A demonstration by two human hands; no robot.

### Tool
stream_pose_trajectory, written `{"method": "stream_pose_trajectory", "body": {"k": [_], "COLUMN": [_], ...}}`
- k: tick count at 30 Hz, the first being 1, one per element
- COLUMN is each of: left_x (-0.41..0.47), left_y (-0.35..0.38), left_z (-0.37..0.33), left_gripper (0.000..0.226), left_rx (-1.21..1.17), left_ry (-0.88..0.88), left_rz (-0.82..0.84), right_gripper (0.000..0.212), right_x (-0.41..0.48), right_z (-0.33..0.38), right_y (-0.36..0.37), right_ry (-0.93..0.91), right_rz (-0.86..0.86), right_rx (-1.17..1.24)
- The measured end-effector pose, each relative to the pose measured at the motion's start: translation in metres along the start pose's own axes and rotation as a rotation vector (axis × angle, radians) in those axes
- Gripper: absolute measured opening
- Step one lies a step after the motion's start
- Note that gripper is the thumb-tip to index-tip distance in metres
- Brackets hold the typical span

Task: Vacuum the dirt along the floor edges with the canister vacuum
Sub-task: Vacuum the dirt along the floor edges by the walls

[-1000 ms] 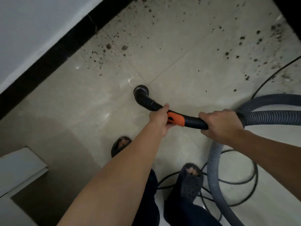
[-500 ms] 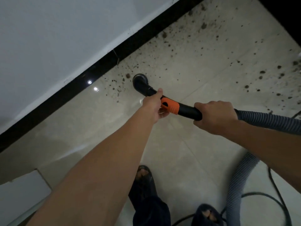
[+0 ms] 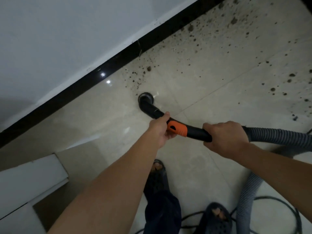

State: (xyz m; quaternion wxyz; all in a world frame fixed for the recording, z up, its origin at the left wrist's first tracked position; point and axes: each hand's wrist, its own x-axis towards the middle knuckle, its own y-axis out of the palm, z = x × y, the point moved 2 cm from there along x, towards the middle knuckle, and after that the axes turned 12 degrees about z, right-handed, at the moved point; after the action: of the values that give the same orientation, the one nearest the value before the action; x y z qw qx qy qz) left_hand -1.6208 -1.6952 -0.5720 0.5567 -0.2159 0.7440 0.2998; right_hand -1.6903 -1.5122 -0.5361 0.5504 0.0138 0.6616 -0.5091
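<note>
Nearest the camera, two feet in dark perforated slippers stand on the pale tiled floor [image 3: 104, 125], the left slipper [image 3: 157, 173] ahead of the right slipper [image 3: 216, 218]. A thin black cord [image 3: 276, 202] loops on the floor around and behind the right foot. At the lower left edge of the view a white cabinet [image 3: 28, 181] stands on the floor.

A grey ribbed hose [image 3: 244, 200] rises from the bottom right, leaves the view and comes back in from the right edge to join the black wand [image 3: 197, 133]. The right hand [image 3: 226, 136] wraps the rear of the wand, its fingers curled fully round it just where the hose begins. The left hand [image 3: 160, 130] holds the wand further forward, fingers closed under it and the thumb laid along the top, touching the orange collar [image 3: 177, 129].

Beyond the left hand the wand bends down to a round black nozzle [image 3: 146, 98], which sits on the floor near the black baseboard [image 3: 81, 86], though apart from it. Just past the nozzle, between it and the baseboard, lies a patch of dark dirt [image 3: 136, 77] with one larger clump. More crumbs of dirt spread along the floor edge toward the top right corner and out over the tiles on the right. Above the baseboard runs the white wall [image 3: 59, 34]. The floor on the near side of the nozzle looks clean and glossy.
</note>
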Motion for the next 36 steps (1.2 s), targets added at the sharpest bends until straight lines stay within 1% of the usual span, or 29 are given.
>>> {"method": "stream_pose_trajectory", "body": {"k": [2, 4, 8, 11, 15, 18, 20, 24, 28, 30, 32, 36], "left_x": [-0.005, -0.001, 0.021, 0.036, 0.050, 0.053, 0.052, 0.040, 0.016, 0.009, 0.010, 0.021], "left_y": [-0.016, -0.021, -0.003, 0.021, 0.036, 0.030, 0.021, -0.006, -0.036, -0.048, -0.056, -0.058], "left_z": [0.010, 0.003, -0.042, -0.079, -0.106, -0.104, -0.094, -0.057, -0.015, -0.005, -0.011, -0.057], "left_gripper": [0.039, 0.040, 0.043, 0.039, 0.046, 0.050, 0.051, 0.048, 0.045, 0.043, 0.041, 0.041], "left_rx": [-0.037, -0.027, 0.062, 0.125, 0.207, 0.232, 0.221, 0.150, 0.064, 0.039, 0.032, 0.111], "left_ry": [-0.002, 0.023, 0.095, 0.150, 0.185, 0.202, 0.226, 0.252, 0.215, 0.204, 0.226, 0.313], "left_rz": [-0.010, -0.006, 0.033, 0.069, 0.129, 0.145, 0.122, 0.060, 0.032, 0.013, -0.010, -0.030], "right_gripper": [0.019, 0.020, 0.020, 0.022, 0.021, 0.022, 0.024, 0.024, 0.026, 0.026, 0.026, 0.030], "right_x": [0.001, 0.009, 0.038, 0.059, 0.074, 0.077, 0.076, 0.064, 0.043, 0.041, 0.049, 0.077], "right_z": [0.014, 0.017, -0.003, -0.026, -0.043, -0.042, -0.035, -0.014, 0.012, 0.025, 0.034, 0.039], "right_y": [0.007, 0.006, -0.016, -0.038, -0.055, -0.052, -0.043, -0.022, -0.004, 0.000, -0.002, -0.021], "right_ry": [-0.043, -0.028, 0.061, 0.112, 0.136, 0.120, 0.090, 0.000, -0.086, -0.111, -0.116, -0.087], "right_rz": [0.016, 0.016, -0.048, -0.105, -0.151, -0.166, -0.179, -0.189, -0.152, -0.128, -0.135, -0.240], "right_rx": [-0.012, -0.027, -0.071, -0.055, -0.046, -0.043, -0.053, -0.058, -0.065, -0.064, -0.050, -0.023]}}
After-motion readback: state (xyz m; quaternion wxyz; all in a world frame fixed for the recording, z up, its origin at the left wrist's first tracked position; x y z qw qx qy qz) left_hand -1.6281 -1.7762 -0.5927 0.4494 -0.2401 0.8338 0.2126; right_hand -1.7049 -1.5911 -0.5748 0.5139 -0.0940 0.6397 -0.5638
